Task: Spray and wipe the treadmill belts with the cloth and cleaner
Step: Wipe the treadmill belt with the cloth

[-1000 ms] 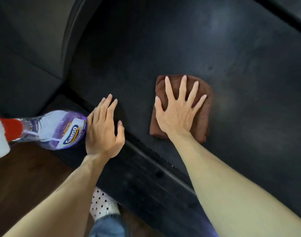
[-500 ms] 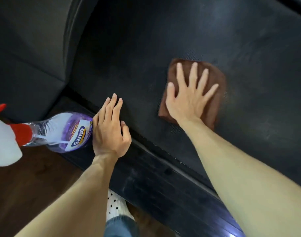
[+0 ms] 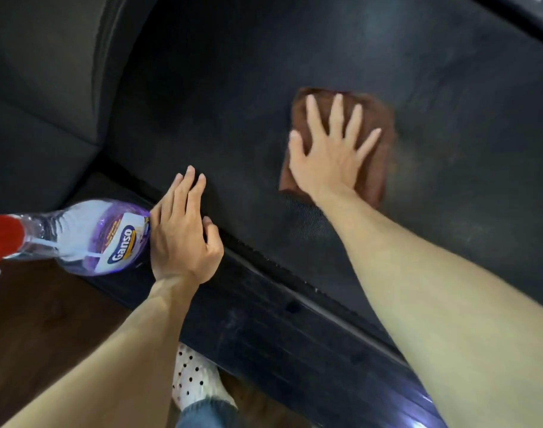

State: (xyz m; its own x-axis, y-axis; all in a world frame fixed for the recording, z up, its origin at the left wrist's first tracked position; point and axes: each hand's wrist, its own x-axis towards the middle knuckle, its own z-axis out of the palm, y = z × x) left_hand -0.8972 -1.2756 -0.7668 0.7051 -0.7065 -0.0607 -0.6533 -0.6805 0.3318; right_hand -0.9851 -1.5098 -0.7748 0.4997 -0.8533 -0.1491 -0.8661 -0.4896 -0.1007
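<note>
A folded brown cloth (image 3: 378,125) lies flat on the black treadmill belt (image 3: 294,57). My right hand (image 3: 328,152) presses down on the cloth with fingers spread; it looks blurred from motion. My left hand (image 3: 183,233) rests palm down on the belt's near edge, fingers together, holding nothing. A clear spray bottle (image 3: 88,236) with purple cleaner, a "Ganso" label and a red-and-white trigger head stands right beside my left hand, touching its outer edge.
The treadmill's black side rail (image 3: 279,329) runs diagonally below the belt. Dark wood floor (image 3: 41,329) lies at the lower left. A foot in a white polka-dot sock (image 3: 196,378) stands by the rail. A dark grey surface (image 3: 41,72) fills the upper left.
My right hand has slid the cloth up and to the right across the belt. My left hand and the bottle have kept their place on the rail edge.
</note>
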